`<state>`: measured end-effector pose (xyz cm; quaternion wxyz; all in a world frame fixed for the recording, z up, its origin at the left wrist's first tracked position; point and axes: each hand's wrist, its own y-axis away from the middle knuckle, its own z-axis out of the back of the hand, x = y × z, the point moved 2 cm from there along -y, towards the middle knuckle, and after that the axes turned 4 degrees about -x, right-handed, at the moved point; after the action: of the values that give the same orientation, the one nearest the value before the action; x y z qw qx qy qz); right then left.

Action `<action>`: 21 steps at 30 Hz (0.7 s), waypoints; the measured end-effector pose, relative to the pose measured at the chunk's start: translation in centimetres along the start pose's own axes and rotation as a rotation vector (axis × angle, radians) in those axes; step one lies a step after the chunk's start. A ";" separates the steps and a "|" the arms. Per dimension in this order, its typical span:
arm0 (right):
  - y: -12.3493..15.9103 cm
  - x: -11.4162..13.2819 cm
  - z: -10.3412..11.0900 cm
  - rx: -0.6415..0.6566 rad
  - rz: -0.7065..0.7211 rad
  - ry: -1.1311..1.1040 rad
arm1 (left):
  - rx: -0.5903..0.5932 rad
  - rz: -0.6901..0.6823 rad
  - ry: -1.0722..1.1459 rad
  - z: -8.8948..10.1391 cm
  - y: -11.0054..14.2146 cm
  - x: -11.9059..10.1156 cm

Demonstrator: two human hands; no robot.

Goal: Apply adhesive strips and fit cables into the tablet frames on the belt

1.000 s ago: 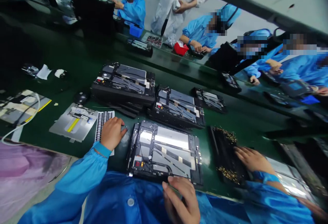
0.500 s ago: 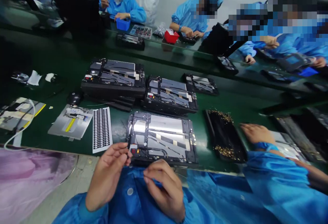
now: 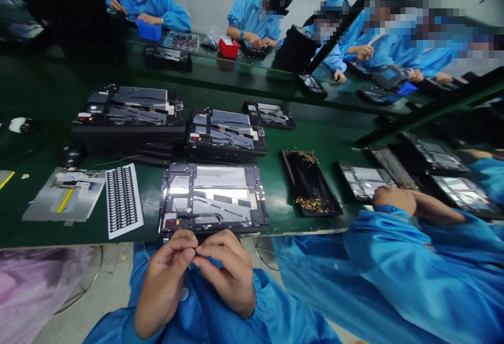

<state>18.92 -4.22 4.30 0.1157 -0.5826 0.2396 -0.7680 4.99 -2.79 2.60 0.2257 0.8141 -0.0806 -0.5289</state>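
Observation:
My left hand is closed in a pinch, its fingertips meeting those of my right hand just off the bench's front edge. Something tiny and dark shows between the fingertips, too small to name. The right thumb and forefinger are pinched as well. Right behind my hands lies an opened tablet-like device, its silver battery cells, ribbon cables and a small red and orange part exposed. Left of it is a white sheet of small black stickers. Farther left, a flat silver panel bears a yellow strip.
Stacks of similar devices stand behind. A black tray with thin cables and gold ends lies right. A co-worker's arm rests beyond it, near another device. Several people in blue work across the bench, near a blue bin and red bin.
My two hands have come together; the right hand has moved up and left to meet the left fingertips. The view has turned to the right, so the bench things appear farther left.

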 end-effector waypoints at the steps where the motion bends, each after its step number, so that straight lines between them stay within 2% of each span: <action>1: 0.0 -0.1 0.2 0.002 -0.040 -0.039 | 0.026 -0.013 -0.008 -0.3 0.1 0.2; 6: 0.6 -1.0 2.2 0.017 -0.236 -0.251 | 0.222 -0.133 -0.092 -1.3 0.7 1.5; 9: 1.0 -1.5 4.3 0.023 -0.257 -0.155 | 0.290 -0.265 -0.259 -1.8 0.8 2.1; 11: 1.1 -2.1 5.8 0.006 -0.241 0.004 | 0.300 -0.432 -0.428 -2.2 0.7 1.9; 15: 0.7 -3.1 8.1 0.014 -0.079 0.374 | 0.327 -0.964 -0.842 -3.2 0.2 0.8; 17: 0.5 -3.6 8.7 0.039 -0.013 0.473 | 0.344 -1.168 -0.997 -3.7 -0.1 0.6; 19: 0.4 -3.9 9.2 0.060 0.021 0.513 | 0.362 -1.285 -1.089 -4.0 -0.5 0.8; 21: 0.3 -4.2 9.5 0.069 0.049 0.541 | 0.385 -1.346 -1.137 -4.2 -0.7 1.0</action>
<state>29.17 -4.81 2.60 0.0858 -0.3460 0.2494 -0.9004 9.10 -1.35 2.86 -0.3459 0.3283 0.2265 -0.8493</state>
